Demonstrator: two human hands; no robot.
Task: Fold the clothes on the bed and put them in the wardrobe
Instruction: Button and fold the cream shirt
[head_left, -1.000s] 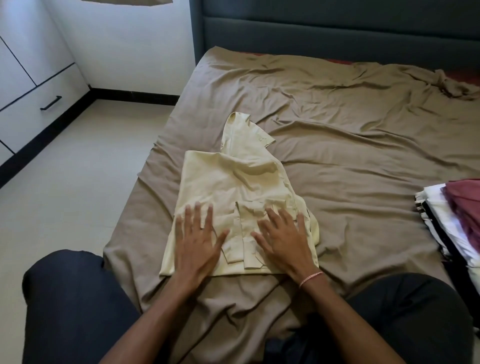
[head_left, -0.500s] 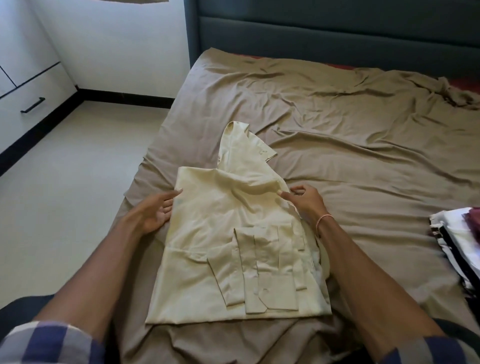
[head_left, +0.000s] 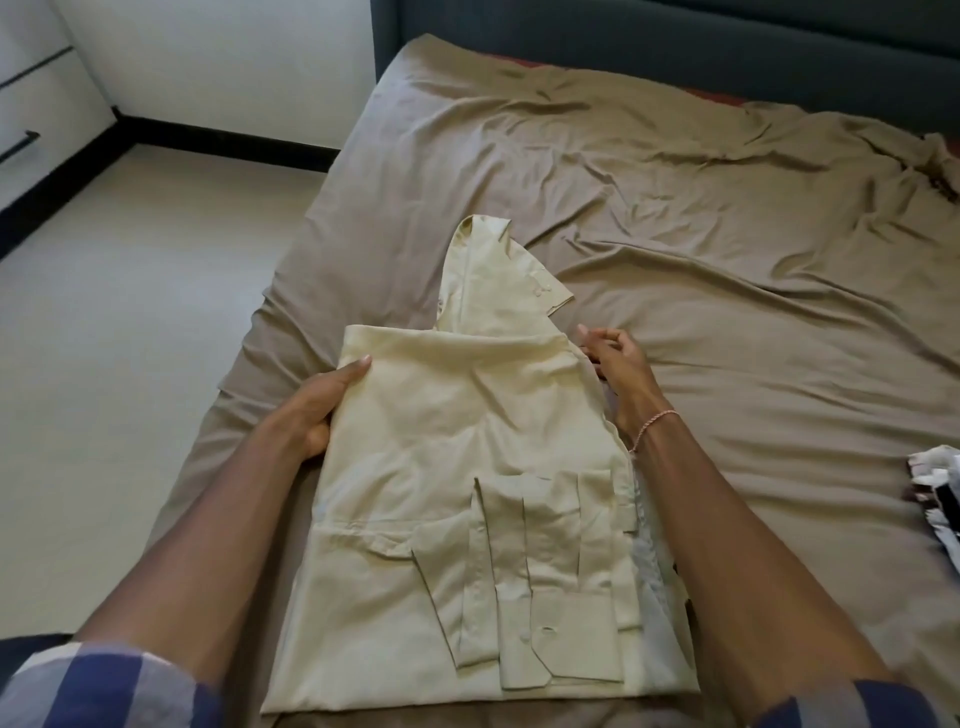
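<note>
Head view, looking down at a bed covered by a creased brown sheet (head_left: 727, 249). A pale yellow shirt (head_left: 467, 441) lies on the sheet near the bed's near edge, partly folded. Its collar (head_left: 483, 270) points toward the dark headboard (head_left: 675, 31), and its sleeves are folded across the lower half. The left hand (head_left: 322, 405) grasps the shirt's left edge, thumb on top and fingers underneath. The right hand (head_left: 618, 364), with a thin bracelet (head_left: 652, 423) at the wrist, pinches the upper right edge with curled fingers. A stack of clothes (head_left: 935, 493) sits at the far right, well apart from the shirt.
</note>
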